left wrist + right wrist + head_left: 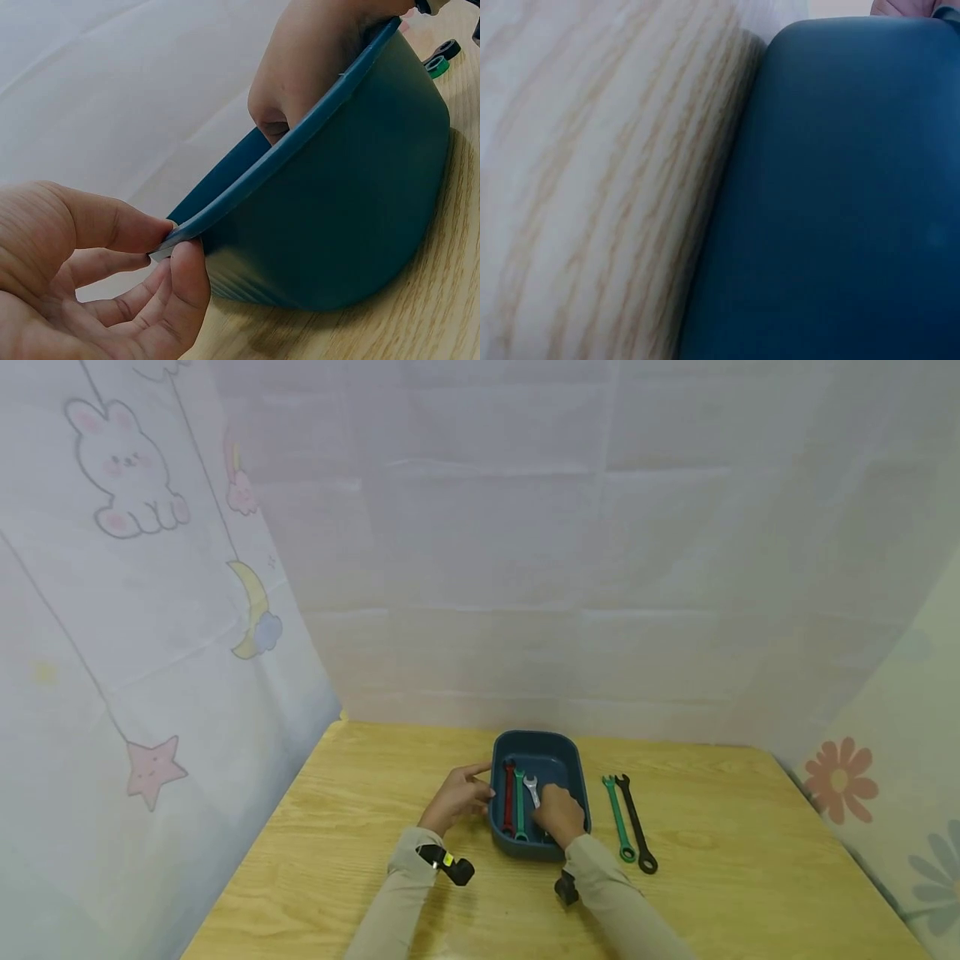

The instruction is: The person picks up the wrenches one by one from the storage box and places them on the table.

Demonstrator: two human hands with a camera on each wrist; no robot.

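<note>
A dark blue plastic bin stands on the table. My left hand is at its left side; the left wrist view shows thumb and fingers pinching the rim. My right hand reaches down inside, its fingers curled over the handle of a silver wrench, whose open end sticks out beyond the hand. The grip itself is hidden. Left of that wrench, a red wrench and a green wrench lie side by side on the bin's floor. The right wrist view is mostly the bin's outer wall.
To the right of the bin, another green wrench and a longer black wrench lie close together on the wooden table. A pale cloth hangs behind the table, with printed cloths at both sides.
</note>
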